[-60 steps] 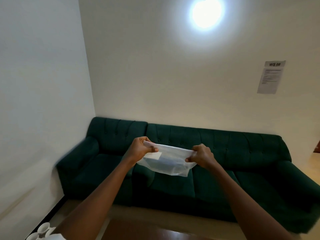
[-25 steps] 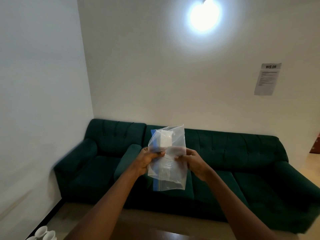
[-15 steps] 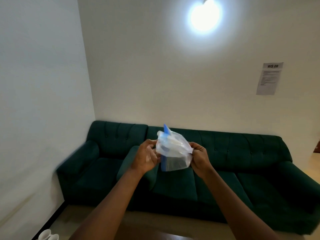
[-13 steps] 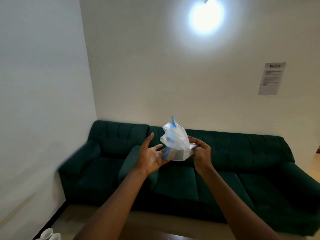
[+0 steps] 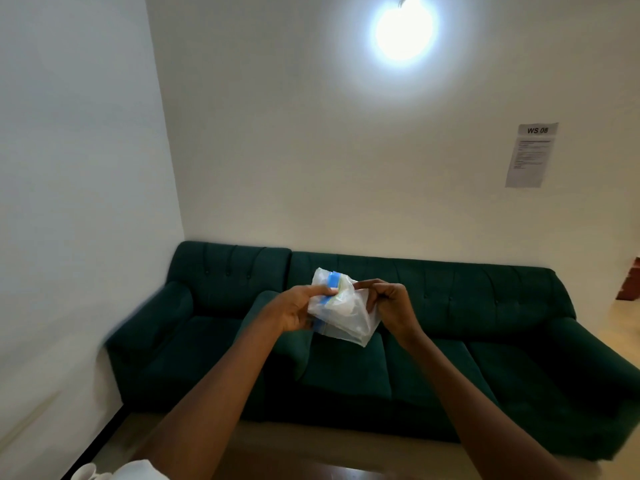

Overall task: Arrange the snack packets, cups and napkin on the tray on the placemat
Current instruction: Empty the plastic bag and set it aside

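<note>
I hold a clear plastic zip bag (image 5: pixel 346 317) with a blue seal strip up in front of me, crumpled between both hands. Something white and folded shows through the plastic. My left hand (image 5: pixel 296 311) pinches the bag's left side at the blue strip. My right hand (image 5: pixel 389 304) grips its upper right edge. At the bottom left corner the rim of a white cup (image 5: pixel 85 472) and a bit of something white beside it peek into view. The tray, the placemat and the snack packets are out of sight.
A dark green sofa (image 5: pixel 467 323) runs along the white wall ahead. A brown table edge (image 5: pixel 311 471) shows at the bottom. A printed sheet (image 5: pixel 530 155) hangs on the wall at the right, and a bright lamp (image 5: pixel 403 31) glares above.
The bag went from stretched flat between both hands to upright, then crumpled. My left hand briefly let go with fingers spread and now pinches the bag again, lower down.
</note>
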{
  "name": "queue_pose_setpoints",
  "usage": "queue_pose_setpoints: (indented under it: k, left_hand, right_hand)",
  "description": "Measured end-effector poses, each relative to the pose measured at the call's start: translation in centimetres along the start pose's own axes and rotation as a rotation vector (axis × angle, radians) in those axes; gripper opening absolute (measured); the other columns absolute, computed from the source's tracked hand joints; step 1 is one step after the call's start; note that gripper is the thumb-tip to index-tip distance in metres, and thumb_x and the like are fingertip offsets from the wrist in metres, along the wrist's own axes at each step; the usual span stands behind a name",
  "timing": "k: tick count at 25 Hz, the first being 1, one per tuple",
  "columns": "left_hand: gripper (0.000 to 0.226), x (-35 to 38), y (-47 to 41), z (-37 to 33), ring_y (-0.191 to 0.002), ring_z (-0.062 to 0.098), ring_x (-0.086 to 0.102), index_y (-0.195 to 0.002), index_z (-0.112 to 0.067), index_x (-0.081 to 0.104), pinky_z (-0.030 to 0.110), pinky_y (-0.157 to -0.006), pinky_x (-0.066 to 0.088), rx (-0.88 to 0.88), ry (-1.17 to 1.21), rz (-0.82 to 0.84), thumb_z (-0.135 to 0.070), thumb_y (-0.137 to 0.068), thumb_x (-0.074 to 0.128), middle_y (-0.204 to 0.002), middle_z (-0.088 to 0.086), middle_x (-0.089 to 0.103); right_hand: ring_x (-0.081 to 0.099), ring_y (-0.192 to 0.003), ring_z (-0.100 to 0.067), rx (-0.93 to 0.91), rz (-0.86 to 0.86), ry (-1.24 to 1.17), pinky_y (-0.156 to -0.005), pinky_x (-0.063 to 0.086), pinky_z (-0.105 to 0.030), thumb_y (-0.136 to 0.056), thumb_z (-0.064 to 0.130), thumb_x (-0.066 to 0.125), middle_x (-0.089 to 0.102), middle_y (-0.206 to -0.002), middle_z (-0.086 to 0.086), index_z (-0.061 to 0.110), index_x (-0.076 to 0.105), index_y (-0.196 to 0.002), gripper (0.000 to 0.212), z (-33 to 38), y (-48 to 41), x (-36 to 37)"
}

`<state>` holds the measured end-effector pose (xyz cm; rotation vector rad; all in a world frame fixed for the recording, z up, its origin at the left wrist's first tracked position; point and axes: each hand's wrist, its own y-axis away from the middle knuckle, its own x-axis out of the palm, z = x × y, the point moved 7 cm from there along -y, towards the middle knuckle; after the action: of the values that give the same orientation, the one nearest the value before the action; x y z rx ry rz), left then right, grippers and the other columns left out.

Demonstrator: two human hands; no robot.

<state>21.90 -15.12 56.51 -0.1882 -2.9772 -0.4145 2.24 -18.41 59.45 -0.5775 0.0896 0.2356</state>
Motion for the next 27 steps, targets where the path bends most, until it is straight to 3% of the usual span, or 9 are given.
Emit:
queue_pose_setpoints:
  k: [2,5,7,9,12,17,21,23,27]
  left_hand:
    - [0.034,-0.1,0.0,-0.3,-0.081,0.024,0.074,-0.114,-0.004,0.074,0.039,-0.075,0.061,0.12,0.021,-0.022,-0.009,-0.081,0.081,-0.102,0.015,0.077]
    - [0.026,-0.3,0.4,-0.7,-0.084,0.026,0.078,-0.112,0.003,0.072,0.037,-0.075,0.066,0.245,0.102,-0.029,0.009,-0.087,0.07,-0.105,0.018,0.077]
    - [0.031,-0.5,0.5,-0.6,-0.088,0.028,0.076,-0.118,0.009,0.068,0.039,-0.078,0.067,0.291,0.112,-0.064,0.013,-0.087,0.067,-0.112,0.022,0.073]
    - [0.039,-0.3,0.5,-0.1,-0.094,0.031,0.074,-0.127,0.014,0.062,0.04,-0.081,0.066,0.318,0.095,-0.077,0.013,-0.088,0.066,-0.118,0.026,0.07]
    - [0.043,0.1,0.3,0.6,-0.095,0.031,0.072,-0.131,0.012,0.059,0.04,-0.08,0.066,0.354,0.078,-0.109,0.014,-0.088,0.065,-0.12,0.027,0.067]
    - [0.051,2.7,-0.8,4.3,-0.102,0.028,0.077,-0.129,-0.018,0.069,0.044,-0.078,0.065,0.16,-0.073,0.054,-0.025,-0.082,0.087,-0.119,0.012,0.077]
    - [0.028,9.3,-2.6,9.0,-0.076,0.014,0.076,-0.109,-0.013,0.073,0.032,-0.064,0.064,0.095,-0.026,0.142,0.004,-0.087,0.073,-0.093,0.003,0.079]
    - [0.03,14.0,-3.3,11.9,-0.063,0.008,0.071,-0.098,-0.016,0.072,0.023,-0.052,0.058,0.025,0.011,0.209,0.009,-0.093,0.057,-0.076,-0.003,0.077]
    - [0.033,26.7,-2.5,17.5,-0.077,0.012,0.07,-0.112,-0.016,0.074,0.021,-0.06,0.059,-0.125,0.004,0.561,0.003,-0.099,0.051,-0.096,0.002,0.076]
  right_hand:
    - [0.076,-0.103,-0.024,0.105,-0.08,-0.166,-0.08,0.063,-0.035,-0.076,-0.024,0.043,0.08,-0.11,-0.007,0.0,0.078,-0.086,0.044,-1.2,0.2,-0.9]
    - [0.076,-0.105,-0.025,0.345,-0.154,-0.502,-0.083,0.061,-0.038,-0.097,0.013,0.049,0.077,-0.122,-0.007,0.016,0.07,-0.13,0.039,-3.1,1.3,-1.5]
    - [0.075,-0.109,-0.027,0.442,-0.021,-0.502,-0.09,0.06,-0.042,-0.099,0.041,0.053,0.075,-0.125,-0.008,0.02,0.062,-0.139,0.046,-3.5,1.9,-0.4]
    - [0.073,-0.116,-0.03,0.471,0.147,-0.402,-0.094,0.06,-0.047,-0.092,0.052,0.067,0.073,-0.13,-0.008,0.022,0.057,-0.143,0.059,-3.4,2.7,1.2]
    - [0.074,-0.114,-0.029,0.446,0.136,-0.298,-0.085,0.064,-0.044,-0.08,0.029,0.088,0.073,-0.129,-0.008,0.021,0.058,-0.14,0.067,-3.6,3.7,0.9]
    - [0.075,-0.098,-0.027,0.417,0.052,-0.18,-0.08,0.064,-0.04,-0.088,-0.006,0.075,0.075,-0.117,-0.019,0.004,0.067,-0.129,0.043,-3.8,6.5,-3.5]
    - [0.07,-0.064,-0.016,0.521,-0.118,-0.143,-0.055,0.058,-0.025,-0.092,-0.015,0.061,0.078,-0.083,-0.006,-0.001,0.071,-0.108,0.023,-4.7,12.3,-8.8]
    - [0.071,-0.058,-0.01,0.623,-0.258,-0.173,-0.052,0.059,-0.022,-0.094,-0.019,0.05,0.078,-0.074,0.0,0.003,0.071,-0.101,0.032,-5.4,16.9,-12.3]
    - [0.077,-0.073,-0.016,0.711,-0.577,-0.328,-0.059,0.062,-0.023,-0.103,-0.012,0.039,0.08,-0.088,-0.008,0.005,0.066,-0.091,0.034,-4.5,27.5,-21.3]
